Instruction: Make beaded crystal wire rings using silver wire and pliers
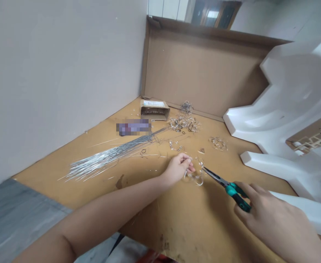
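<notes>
My left hand [180,167] pinches a looped piece of thin silvery wire [199,182] just above the brown work surface. The loop carries small clear or shiny bits; what exactly they are is too small to tell. In my right hand [272,212] are long-nosed pliers [233,190] with green and black handles. Their narrow tips point left and reach the right side of the wire loop; whether the jaws clamp it I cannot tell. A bundle of straight silvery wires [102,159] lies left of my left hand.
Behind my hands lie a heap of curled wire pieces [183,122], a wire ring [218,143] and another wire piece [175,145]. A small open cardboard box [155,109] stands near a blurred purple item [133,127]. Cardboard [204,69] walls the back; white moulded shapes [294,80] border the right.
</notes>
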Demonstrator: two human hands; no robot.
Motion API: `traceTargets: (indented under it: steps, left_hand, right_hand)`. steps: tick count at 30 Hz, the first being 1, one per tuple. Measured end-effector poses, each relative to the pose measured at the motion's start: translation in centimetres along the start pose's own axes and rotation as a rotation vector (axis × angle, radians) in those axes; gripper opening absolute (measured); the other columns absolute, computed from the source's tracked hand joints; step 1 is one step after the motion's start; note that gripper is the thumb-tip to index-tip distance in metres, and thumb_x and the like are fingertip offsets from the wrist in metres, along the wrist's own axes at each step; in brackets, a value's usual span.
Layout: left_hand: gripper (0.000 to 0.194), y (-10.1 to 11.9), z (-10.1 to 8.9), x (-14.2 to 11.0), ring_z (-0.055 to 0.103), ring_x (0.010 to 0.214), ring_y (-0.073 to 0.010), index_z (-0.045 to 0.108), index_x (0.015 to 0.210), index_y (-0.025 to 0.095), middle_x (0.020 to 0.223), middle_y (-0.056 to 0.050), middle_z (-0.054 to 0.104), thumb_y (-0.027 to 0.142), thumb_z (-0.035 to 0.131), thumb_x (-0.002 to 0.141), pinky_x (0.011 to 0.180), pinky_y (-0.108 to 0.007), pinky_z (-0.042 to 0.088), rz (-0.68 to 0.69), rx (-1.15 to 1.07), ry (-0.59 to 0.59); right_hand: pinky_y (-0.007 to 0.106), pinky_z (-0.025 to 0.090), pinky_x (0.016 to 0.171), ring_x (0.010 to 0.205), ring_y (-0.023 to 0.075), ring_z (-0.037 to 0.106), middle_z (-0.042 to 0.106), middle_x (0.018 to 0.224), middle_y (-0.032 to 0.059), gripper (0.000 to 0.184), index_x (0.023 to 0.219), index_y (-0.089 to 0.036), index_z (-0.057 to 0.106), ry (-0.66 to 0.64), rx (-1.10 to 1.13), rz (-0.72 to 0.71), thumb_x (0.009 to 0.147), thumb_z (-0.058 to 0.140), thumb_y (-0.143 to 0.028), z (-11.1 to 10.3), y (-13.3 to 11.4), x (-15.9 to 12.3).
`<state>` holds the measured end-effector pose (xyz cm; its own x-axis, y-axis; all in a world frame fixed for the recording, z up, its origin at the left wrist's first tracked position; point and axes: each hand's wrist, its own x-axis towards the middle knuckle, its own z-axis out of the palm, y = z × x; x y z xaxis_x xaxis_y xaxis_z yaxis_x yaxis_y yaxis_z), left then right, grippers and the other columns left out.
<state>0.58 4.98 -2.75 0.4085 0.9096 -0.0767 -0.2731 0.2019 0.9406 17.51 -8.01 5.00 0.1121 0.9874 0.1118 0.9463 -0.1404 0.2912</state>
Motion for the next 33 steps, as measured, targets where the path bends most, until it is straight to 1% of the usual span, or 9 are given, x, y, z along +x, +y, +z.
traceTargets:
  steps: [3,6,11,15,19,21,23,27,33]
  left_hand:
    - [0.008,0.4,-0.7,0.3,0.059,0.058,-0.0102,0.047,0.077,0.014,0.068,0.0,0.055,0.021,0.051,0.079,0.06,-0.025,0.048,-0.032,-0.095,-0.044]
    - [0.013,0.6,-1.0,0.2,0.059,0.057,-0.0108,0.047,0.078,0.014,0.068,-0.001,0.055,0.024,0.055,0.076,0.061,-0.027,0.049,-0.096,-0.194,-0.144]
    - [0.021,0.7,-1.1,0.0,0.06,0.058,-0.0124,0.049,0.087,0.014,0.069,-0.002,0.057,0.029,0.058,0.074,0.062,-0.029,0.049,-0.127,-0.244,-0.297]
    - [0.025,0.8,-1.0,-0.2,0.06,0.059,-0.0125,0.051,0.089,0.015,0.072,-0.003,0.058,0.033,0.058,0.074,0.059,-0.027,0.048,-0.117,-0.198,-0.306]
    - [0.026,1.0,-0.7,-0.6,0.06,0.064,-0.0133,0.052,0.092,0.015,0.077,-0.004,0.059,0.034,0.058,0.074,0.067,-0.03,0.047,-0.059,-0.174,-0.322]
    - [0.025,1.2,-0.5,-0.6,0.06,0.071,-0.0142,0.053,0.093,0.016,0.08,-0.005,0.06,0.034,0.057,0.076,0.073,-0.032,0.046,-0.018,-0.158,-0.343]
    - [0.022,1.6,-0.2,-0.3,0.059,0.078,-0.0144,0.054,0.091,0.016,0.084,-0.005,0.06,0.032,0.056,0.077,0.079,-0.031,0.044,0.039,-0.11,-0.345]
    - [0.015,2.8,0.4,0.7,0.054,0.092,-0.0152,0.057,0.088,0.018,0.091,-0.004,0.059,0.029,0.05,0.081,0.088,-0.031,0.038,0.251,0.135,-0.332]
    - [0.02,2.9,1.1,1.0,0.047,0.104,-0.0182,0.058,0.087,0.02,0.104,-0.006,0.052,0.03,0.041,0.085,0.092,-0.032,0.035,0.553,0.463,-0.344]
  right_hand:
    - [0.03,0.037,0.051,0.07,0.0263,0.061,0.065,0.077,0.0022,0.029,0.098,-0.03,0.052,-0.146,0.16,0.124,0.073,0.041,-0.041,1.9,1.1,1.2]
    - [0.034,0.04,0.055,0.073,0.0287,0.061,0.065,0.082,0.0069,0.034,0.096,-0.025,0.056,-0.115,0.165,0.206,0.075,0.039,-0.046,4.1,1.4,2.0]
    - [0.034,0.043,0.06,0.083,0.0277,0.058,0.062,0.085,0.0093,0.038,0.096,-0.021,0.059,0.056,0.26,0.141,0.078,0.038,-0.047,7.1,0.5,2.3]
    - [0.042,0.043,0.073,0.088,0.0281,0.055,0.061,0.09,0.012,0.041,0.098,-0.016,0.059,0.209,0.298,0.115,0.078,0.042,-0.047,8.6,0.0,2.5]
    - [0.044,0.037,0.087,0.101,0.0262,0.049,0.057,0.105,0.0128,0.041,0.104,-0.015,0.056,0.278,0.727,0.113,0.08,0.043,-0.045,8.0,-0.6,3.3]
    - [0.041,0.039,0.087,0.099,0.0228,0.052,0.058,0.105,0.0112,0.041,0.104,-0.016,0.056,0.171,1.124,0.139,0.081,0.04,-0.047,6.7,-1.2,4.3]
    - [0.038,0.045,0.078,0.086,0.0209,0.059,0.062,0.096,0.0113,0.049,0.107,-0.016,0.053,-0.109,1.558,0.135,0.082,0.033,-0.053,5.4,-1.8,5.5]
    - [0.034,0.047,0.07,0.078,0.0184,0.063,0.062,0.095,0.0097,0.054,0.114,-0.019,0.05,-0.569,1.944,-0.096,0.081,0.032,-0.057,4.1,-2.7,7.2]
    - [0.026,0.045,0.06,0.084,0.0198,0.062,0.059,0.107,0.0102,0.049,0.115,-0.023,0.048,-0.637,2.169,-0.319,0.077,0.046,-0.053,5.2,-2.8,6.8]
